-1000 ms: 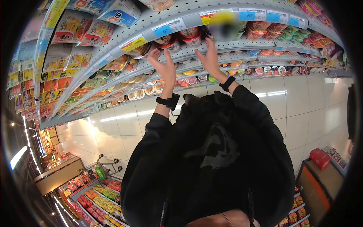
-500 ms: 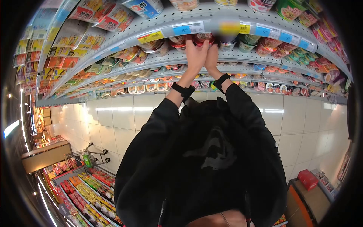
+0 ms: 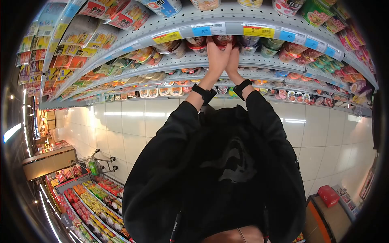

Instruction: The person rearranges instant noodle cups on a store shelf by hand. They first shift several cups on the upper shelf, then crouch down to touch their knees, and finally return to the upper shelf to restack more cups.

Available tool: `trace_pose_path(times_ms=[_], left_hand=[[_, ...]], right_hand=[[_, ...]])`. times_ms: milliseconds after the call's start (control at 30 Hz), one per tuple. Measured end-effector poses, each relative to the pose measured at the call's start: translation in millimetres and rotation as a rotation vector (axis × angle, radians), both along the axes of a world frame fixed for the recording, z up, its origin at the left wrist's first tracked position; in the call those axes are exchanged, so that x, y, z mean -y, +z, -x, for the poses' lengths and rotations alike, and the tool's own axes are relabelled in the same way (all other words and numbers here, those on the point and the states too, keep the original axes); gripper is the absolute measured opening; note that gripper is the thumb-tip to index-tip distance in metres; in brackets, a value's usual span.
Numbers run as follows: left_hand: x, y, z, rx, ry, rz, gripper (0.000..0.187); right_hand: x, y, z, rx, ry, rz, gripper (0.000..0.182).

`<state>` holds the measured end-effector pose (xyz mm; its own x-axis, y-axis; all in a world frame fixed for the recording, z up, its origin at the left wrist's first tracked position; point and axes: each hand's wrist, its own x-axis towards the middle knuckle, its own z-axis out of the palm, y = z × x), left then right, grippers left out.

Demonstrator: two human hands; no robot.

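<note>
Fingers (image 3: 215, 45) of the left hand (image 3: 218, 60) were stretched up and pressed against a red-lidded noodle cup (image 3: 221, 40) at the shelf edge; the fingers of the right hand (image 3: 232, 60) lay just beside them on the same cup, palms nearly touching. Whether either hand truly gripped the cup or only pressed on it, I could not tell, since the fingertips hid behind the shelf lip. The cup sat on the second shelf (image 3: 178, 60) from the top, just under the blue price tag (image 3: 208, 29) and yellow price tag (image 3: 258, 30).

Step, as I judged it: seating or straightening that one cup in its row. The next move likely called for a steady push or lift with both hands together, without nudging the neighbouring cups.

Containers, left to right: flat noodle packets (image 3: 77, 38) filled the far-left shelves; bowl-type noodles (image 3: 146, 56) sat left of the hands; dark cups (image 3: 265, 46) right of them; green and red cups (image 3: 324, 60) further right. Low left, a shopping cart (image 3: 101, 164) stood by an open display bin (image 3: 97, 194) of packaged goods. Low right, a red box (image 3: 328, 195) rested on a counter.
</note>
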<state>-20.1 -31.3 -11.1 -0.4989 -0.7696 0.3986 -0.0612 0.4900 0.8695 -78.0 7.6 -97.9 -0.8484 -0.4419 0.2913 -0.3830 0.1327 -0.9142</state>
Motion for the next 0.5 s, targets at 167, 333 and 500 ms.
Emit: trace_pose_path(times_ms=[167,333,500], left_hand=[[-21,-6,-65,-0.046,0.011,0.134,0.048],[41,-25,-148,-0.016,0.296,-0.005,0.045],[93,11,-171,-0.041,0.350,-0.032,0.064]], right_hand=[[-5,-3,-5,0.087,0.026,-0.023,0.068],[-42,9,-32,-0.157,-0.030,0.013,0.062],[-60,32,-66,-0.116,0.127,0.101,0.044]])
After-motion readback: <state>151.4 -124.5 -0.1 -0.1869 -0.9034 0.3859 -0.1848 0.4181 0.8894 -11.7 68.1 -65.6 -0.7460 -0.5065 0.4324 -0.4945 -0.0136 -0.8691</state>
